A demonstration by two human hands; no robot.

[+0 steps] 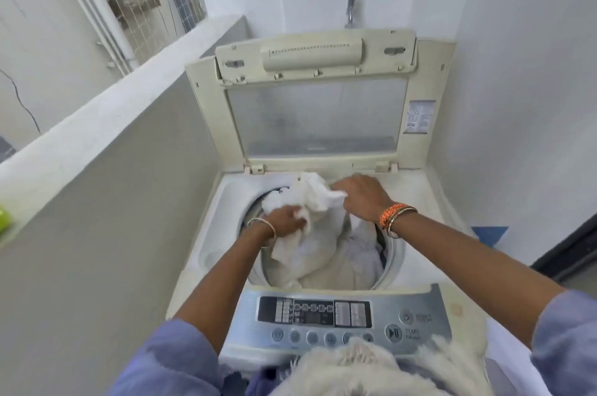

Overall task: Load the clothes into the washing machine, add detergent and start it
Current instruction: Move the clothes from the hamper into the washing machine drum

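A top-loading washing machine (pixel 206 234) stands in front of me with its lid (pixel 318 118) raised against the back wall. A white garment (pixel 318 202) bunches over the drum opening. My left hand (pixel 286 221) grips its lower left part, and my right hand (pixel 363 193) pinches its upper right edge. More pale clothes (pixel 361 258) lie inside the drum beneath it. The grey control panel (pixel 342 315) with its start button (pixel 393 332) faces me at the front.
A fluffy white cloth (pixel 361 366) lies at my chest over the machine's front edge. A low wall ledge (pixel 106 111) runs along the left, with a green object (pixel 5 218) on it. A tap (pixel 350 8) sticks out of the back wall.
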